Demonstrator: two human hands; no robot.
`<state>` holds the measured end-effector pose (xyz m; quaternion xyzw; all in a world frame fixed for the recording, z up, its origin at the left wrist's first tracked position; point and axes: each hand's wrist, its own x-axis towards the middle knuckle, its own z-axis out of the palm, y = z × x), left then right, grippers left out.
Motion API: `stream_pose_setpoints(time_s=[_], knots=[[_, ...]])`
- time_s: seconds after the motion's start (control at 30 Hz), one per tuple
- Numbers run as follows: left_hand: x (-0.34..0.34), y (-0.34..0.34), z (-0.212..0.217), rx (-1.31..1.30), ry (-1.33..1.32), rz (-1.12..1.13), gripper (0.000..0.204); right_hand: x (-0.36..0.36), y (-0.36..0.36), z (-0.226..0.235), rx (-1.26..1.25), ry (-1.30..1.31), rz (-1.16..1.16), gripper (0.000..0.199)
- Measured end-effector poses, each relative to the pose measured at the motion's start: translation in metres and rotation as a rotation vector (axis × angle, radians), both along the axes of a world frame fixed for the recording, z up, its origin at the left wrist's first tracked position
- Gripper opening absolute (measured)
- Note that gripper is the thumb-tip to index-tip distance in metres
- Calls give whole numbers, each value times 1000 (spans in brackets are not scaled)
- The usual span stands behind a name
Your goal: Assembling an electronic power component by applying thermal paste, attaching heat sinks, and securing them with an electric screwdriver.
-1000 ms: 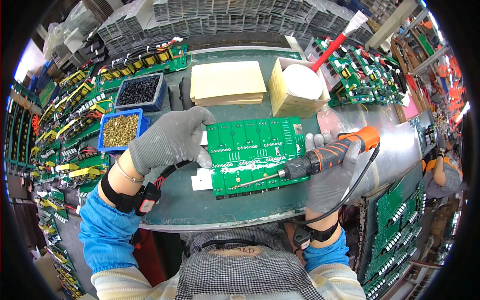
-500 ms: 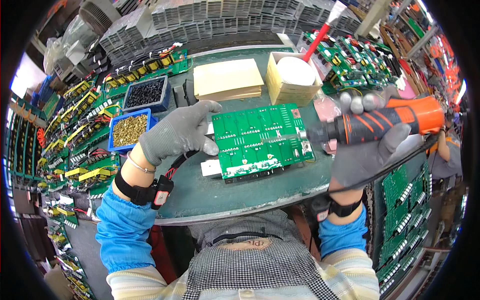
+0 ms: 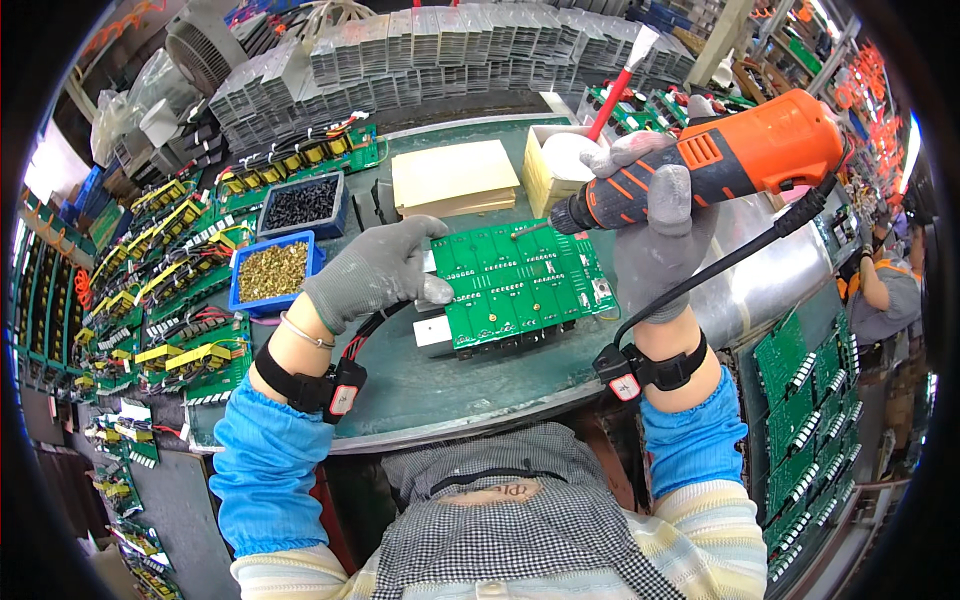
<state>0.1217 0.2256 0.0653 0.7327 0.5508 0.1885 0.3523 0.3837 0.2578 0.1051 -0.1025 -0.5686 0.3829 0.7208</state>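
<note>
The power screwdriver [image 3: 705, 152], wrapped in the fingers of the right hand [image 3: 660, 255], had been swung from the lower to the upper part of the green board [image 3: 520, 285], so another spot was aimed at. The board, mid-frame, was flanked at its left edge by the left hand's [image 3: 375, 275] wide-set thumb and forefinger; whether it was pinched could not be told.

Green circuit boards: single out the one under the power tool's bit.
The board in mid-bench, solder-dotted face up, with the left hand at its left edge. The bit reaches over this one alone; the other boards lie farther off.
</note>
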Motion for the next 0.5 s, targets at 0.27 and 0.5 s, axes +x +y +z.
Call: stream_pose_setpoints(time_s=[0.27,0.5], knots=[[1,1,1,-22,38,28,79,-11,-8,10,-66,-4,89,83],[2,0,1,-17,-18,35,75,-27,2,35,-209,-236,-3,40]])
